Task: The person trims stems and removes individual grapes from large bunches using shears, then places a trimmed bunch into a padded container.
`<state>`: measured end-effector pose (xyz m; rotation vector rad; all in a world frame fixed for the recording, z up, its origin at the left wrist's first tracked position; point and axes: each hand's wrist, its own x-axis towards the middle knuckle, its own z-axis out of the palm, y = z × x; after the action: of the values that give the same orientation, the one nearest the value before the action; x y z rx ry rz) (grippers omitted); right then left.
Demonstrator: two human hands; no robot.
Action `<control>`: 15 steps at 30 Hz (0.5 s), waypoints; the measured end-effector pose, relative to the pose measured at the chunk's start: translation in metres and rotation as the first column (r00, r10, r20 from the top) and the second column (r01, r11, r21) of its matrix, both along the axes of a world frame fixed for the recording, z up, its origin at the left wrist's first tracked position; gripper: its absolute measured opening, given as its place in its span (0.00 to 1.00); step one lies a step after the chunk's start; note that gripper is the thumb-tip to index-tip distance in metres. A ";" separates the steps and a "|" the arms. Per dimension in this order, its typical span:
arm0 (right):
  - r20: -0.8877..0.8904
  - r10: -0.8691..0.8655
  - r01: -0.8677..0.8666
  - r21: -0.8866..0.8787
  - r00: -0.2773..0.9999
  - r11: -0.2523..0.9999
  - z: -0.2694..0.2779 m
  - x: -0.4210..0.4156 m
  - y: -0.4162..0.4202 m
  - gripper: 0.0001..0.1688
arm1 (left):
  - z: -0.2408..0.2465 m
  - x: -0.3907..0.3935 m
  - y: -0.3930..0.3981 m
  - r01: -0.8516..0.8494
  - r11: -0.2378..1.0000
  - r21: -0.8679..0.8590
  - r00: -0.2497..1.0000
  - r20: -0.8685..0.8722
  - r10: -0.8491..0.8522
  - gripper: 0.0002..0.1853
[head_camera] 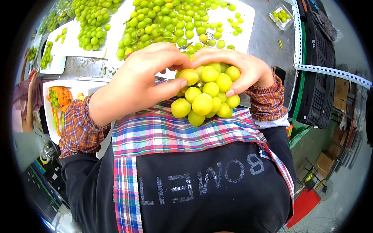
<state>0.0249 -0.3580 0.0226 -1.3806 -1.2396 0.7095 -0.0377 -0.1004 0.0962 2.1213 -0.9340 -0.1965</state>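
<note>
A bunch of yellow-green grapes [203, 103] is held up close in front of the plaid apron [180, 139]. My right hand [243, 68] wraps over its far and right side, thumb pressed on the grapes. From the left, my left hand [145, 78] reaches to the same bunch, its thumb and forefinger around a grape [188, 76] near the stem. The other left fingertips are partly hidden. Behind both hands, a white board [244, 32] bears many loose green grapes [166, 20]. A dark tip [186, 46] shows among them, too covered to name.
Larger grape bunches [92, 26] lie on white boards at the upper left. A white foam box [46, 116] with grapes and orange wrapping stands left. A clear punnet [281, 17] sits on the metal table [266, 35]. Right are a perforated metal rail [335, 74] and black crates [317, 72]. Another person's arm [30, 102] appears far left.
</note>
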 end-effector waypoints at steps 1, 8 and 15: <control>-0.011 -0.001 0.001 0.001 1.000 1.000 0.001 -0.001 0.000 0.48 | 0.000 0.001 0.000 -0.016 1.000 0.003 0.996 -0.087 0.016 0.13; 0.074 -0.003 0.002 0.021 0.997 1.000 -0.007 0.004 0.001 0.48 | -0.001 0.004 0.001 -0.081 0.996 0.033 0.926 -0.368 0.087 0.10; 0.030 -0.032 0.031 0.031 0.999 0.999 -0.001 0.000 -0.006 0.48 | 0.012 0.020 0.043 -0.350 0.890 -0.293 0.880 -0.429 0.205 0.16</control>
<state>0.0246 -0.3641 0.0214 -1.3880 -1.2456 0.6475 -0.0175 -0.0578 0.1084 1.7558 -0.3799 -0.2607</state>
